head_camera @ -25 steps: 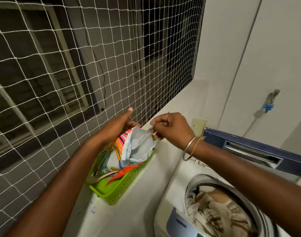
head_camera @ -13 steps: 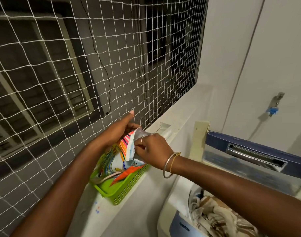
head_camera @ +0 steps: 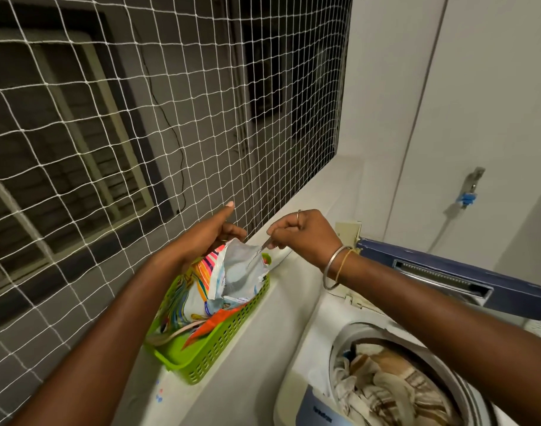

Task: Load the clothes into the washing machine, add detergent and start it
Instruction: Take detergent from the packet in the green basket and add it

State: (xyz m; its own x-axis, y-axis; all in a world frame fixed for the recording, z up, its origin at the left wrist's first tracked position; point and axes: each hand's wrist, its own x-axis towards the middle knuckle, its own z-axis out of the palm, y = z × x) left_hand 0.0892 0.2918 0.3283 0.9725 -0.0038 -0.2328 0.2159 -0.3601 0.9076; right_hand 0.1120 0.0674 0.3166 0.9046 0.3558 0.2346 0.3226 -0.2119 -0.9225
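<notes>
Step in hand: adding detergent. The clothes (head_camera: pixel 392 392) already lie in the drum of the washing machine (head_camera: pixel 312 348), whose dark blue lid (head_camera: pixel 441 281) stands raised, so I judge loading done and starting not yet begun.
Detergent packet (head_camera: pixel 235 278): stands tilted in the green basket (head_camera: pixel 220 348) on the white ledge (head_camera: pixel 263 348), its torn mouth open toward the machine, beside other bright sachets.
Left hand (head_camera: pixel 207 238): fingers curled over the far edge of the packet's mouth and holding it open; thumb sticking straight up, near the net (head_camera: pixel 140 118).
Right hand (head_camera: pixel 306 235): fingers narrowly closed, pinching the top of a thin spoon (head_camera: pixel 257 255); 2 bangles (head_camera: pixel 336 267) on the wrist.
Spoon: slants down from the fingers into the packet's mouth. Its bowl is too blurred to tell whether it carries powder.
Drum: open, below and to the right of the basket, well apart from the packet.
Next move, as I judge it: lift the spoon out level, carry it right across the ledge and tip it over the clothes or into the machine's detergent slot, which I cannot pick out here.
What it calls for: a steady wrist so no powder spills on the ledge, and the left hand holding the packet upright.
Risk: the packet sagging shut or tipping in the basket.
</notes>
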